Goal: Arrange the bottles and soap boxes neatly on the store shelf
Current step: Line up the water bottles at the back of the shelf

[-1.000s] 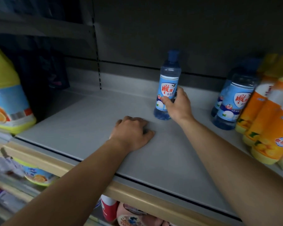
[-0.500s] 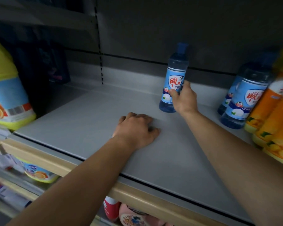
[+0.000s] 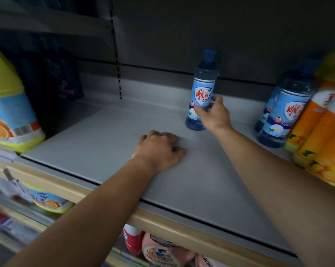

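A clear blue bottle [image 3: 203,89] with a blue cap and light blue label stands upright near the back of the grey shelf [image 3: 97,143]. My right hand [image 3: 214,115] grips its lower half, thumb across the label. My left hand [image 3: 160,149] rests knuckles-up on the shelf in front of the bottle, fingers curled under, holding nothing. Two more blue bottles [image 3: 284,110] of the same kind stand at the right, one behind the other. Orange bottles [image 3: 322,132] are packed beside them at the right edge.
A big yellow jug [image 3: 8,108] with an orange-fruit label stands at the left end. Dark packets [image 3: 53,74] lean behind it. The tan front rail [image 3: 162,222] runs along the shelf's near edge. Red and pink containers [image 3: 153,245] and another yellow jug [image 3: 51,201] sit on the lower shelf.
My right hand has slid the blue bottle back toward the rear wall. My left hand has stayed on the shelf.
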`<state>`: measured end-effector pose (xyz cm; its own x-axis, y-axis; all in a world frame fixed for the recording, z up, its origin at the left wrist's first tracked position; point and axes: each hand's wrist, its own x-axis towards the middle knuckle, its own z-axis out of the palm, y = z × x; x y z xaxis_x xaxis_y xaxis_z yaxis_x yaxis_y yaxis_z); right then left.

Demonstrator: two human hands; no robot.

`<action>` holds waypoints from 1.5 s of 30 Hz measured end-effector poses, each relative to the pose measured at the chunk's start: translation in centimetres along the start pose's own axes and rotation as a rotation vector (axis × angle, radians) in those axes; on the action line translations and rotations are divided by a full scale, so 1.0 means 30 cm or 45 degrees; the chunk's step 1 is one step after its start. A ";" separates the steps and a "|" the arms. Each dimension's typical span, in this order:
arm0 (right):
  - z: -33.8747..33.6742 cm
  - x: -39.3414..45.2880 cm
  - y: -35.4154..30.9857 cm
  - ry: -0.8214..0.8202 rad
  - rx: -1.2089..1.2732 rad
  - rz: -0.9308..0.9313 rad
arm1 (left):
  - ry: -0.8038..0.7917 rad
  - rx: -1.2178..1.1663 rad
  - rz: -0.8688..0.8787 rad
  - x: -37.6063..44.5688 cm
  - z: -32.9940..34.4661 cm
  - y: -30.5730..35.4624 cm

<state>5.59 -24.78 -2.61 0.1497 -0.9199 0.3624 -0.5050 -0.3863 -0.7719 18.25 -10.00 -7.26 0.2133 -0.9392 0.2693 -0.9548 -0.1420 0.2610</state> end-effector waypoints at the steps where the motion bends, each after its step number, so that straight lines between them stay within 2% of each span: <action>1: -0.016 -0.014 0.005 -0.022 -0.019 0.008 | 0.006 -0.004 -0.003 -0.001 0.000 -0.001; 11: -0.375 -0.421 0.128 -0.336 -0.582 -0.146 | -0.015 0.017 0.034 -0.039 -0.048 0.043; 17: -0.560 -0.599 0.204 -0.428 -0.788 -0.194 | 0.007 -0.312 0.177 -0.074 -0.084 0.231; 24: -0.571 -0.623 0.248 -0.389 -0.800 -0.176 | 0.037 -0.663 0.221 -0.018 -0.070 0.514; 29: -0.567 -0.619 0.265 -0.385 -0.820 -0.176 | -0.067 -0.784 0.172 0.094 -0.060 0.652; 37: -0.560 -0.617 0.275 -0.375 -0.765 -0.210 | -0.057 -1.036 -0.024 0.314 -0.024 0.778; 45: -0.556 -0.610 0.281 -0.343 -0.765 -0.228 | -0.025 -1.071 0.040 0.413 0.068 0.849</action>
<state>-15.57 -10.07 -7.05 0.4420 -0.8601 0.2547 -0.8255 -0.5011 -0.2596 -3.84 -25.90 0.82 0.1777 -0.9453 0.2737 -0.4859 0.1575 0.8597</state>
